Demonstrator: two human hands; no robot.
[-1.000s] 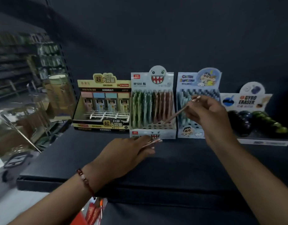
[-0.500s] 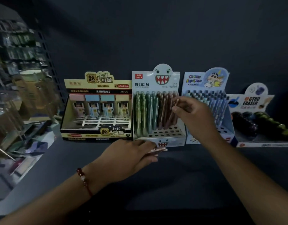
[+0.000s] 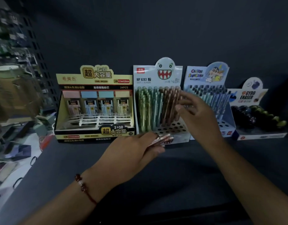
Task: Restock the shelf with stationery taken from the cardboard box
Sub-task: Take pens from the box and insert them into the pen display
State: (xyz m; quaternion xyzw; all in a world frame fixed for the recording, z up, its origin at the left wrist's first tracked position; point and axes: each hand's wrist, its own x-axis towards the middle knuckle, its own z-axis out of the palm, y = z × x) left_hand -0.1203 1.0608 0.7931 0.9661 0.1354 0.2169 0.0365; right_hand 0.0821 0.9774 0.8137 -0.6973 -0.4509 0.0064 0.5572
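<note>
The left hand (image 3: 136, 148) grips a bundle of pink pencils (image 3: 162, 139) low on the dark shelf (image 3: 196, 159). The right hand (image 3: 198, 114), fingers loosely spread, touches brown pencils (image 3: 170, 104) standing in the monster-face display box (image 3: 158, 101).

Both forearms are bare, and the left wrist wears a red cord bracelet (image 3: 85, 187) strung with dark reddish beads.

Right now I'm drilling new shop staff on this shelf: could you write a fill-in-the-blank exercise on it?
1. The left hand holds a bunch of ____.
2. The monster-face display stands directly right of the ____ box.
3. The right hand reaches the ____ pencils in that display.
4. The box farthest right reads GYRO ____.

Missing: pencils; yellow; brown; ERASER
</note>
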